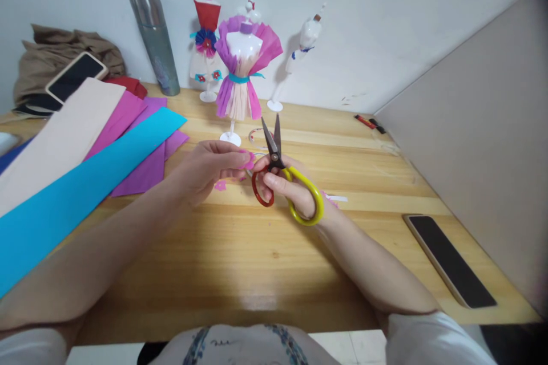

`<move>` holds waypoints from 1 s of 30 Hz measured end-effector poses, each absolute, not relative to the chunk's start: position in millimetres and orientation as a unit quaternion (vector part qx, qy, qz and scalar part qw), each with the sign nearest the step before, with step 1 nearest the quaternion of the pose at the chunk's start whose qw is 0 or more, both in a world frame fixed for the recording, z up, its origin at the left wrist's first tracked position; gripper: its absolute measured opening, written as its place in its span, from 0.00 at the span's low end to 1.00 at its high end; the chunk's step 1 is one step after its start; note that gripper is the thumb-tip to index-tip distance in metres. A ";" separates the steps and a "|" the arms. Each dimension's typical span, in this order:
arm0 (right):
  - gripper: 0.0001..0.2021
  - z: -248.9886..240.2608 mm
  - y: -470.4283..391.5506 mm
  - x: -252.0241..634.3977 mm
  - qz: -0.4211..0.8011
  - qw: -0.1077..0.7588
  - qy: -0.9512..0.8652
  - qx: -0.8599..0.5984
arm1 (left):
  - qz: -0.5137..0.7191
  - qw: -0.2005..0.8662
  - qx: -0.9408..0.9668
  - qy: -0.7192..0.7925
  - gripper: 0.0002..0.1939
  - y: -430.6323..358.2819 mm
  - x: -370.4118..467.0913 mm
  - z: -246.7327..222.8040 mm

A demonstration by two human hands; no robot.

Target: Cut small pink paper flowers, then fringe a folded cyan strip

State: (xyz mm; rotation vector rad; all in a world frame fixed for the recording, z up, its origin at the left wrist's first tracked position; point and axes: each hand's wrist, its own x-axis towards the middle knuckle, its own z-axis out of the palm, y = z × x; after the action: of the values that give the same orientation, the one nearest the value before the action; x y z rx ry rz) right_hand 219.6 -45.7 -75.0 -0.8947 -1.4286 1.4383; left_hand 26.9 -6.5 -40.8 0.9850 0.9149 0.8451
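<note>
My left hand (214, 168) is closed in a pinch on a small pink paper piece (248, 159) above the middle of the table. Close to its right, my right hand (291, 185) holds scissors (275, 157) with one red and one yellow handle loop. Their dark blades point up and stand slightly apart, clear of the paper. Another pink scrap (220, 185) lies on the table below my left hand. Behind the hands stands a mini dress form (244, 48) in a purple, pink and cream paper dress with a blue waist tie.
Coloured paper sheets (141, 142) spread over the left side. A flask (156, 45) and more dress forms (208, 17) stand by the wall. One phone (451, 259) lies at the right, another phone (77, 80) at the back left beside brown cloth (64, 48).
</note>
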 end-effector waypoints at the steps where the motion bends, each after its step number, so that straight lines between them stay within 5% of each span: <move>1: 0.22 -75.5 -44.8 218.6 0.579 0.459 -0.571 -0.359 | 0.385 0.705 0.432 0.410 0.04 -8.2 28.6 -41.1; 30: 0.26 -86.7 -51.7 215.9 0.444 0.377 -0.683 -0.440 | 0.539 0.649 0.310 0.437 0.08 -19.2 45.3 -46.2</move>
State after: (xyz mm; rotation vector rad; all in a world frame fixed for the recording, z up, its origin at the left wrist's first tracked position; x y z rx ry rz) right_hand 215.9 -51.7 -86.7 -1.1262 -1.7476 1.1365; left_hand 45.3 -19.2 -46.2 0.7052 0.9941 1.2250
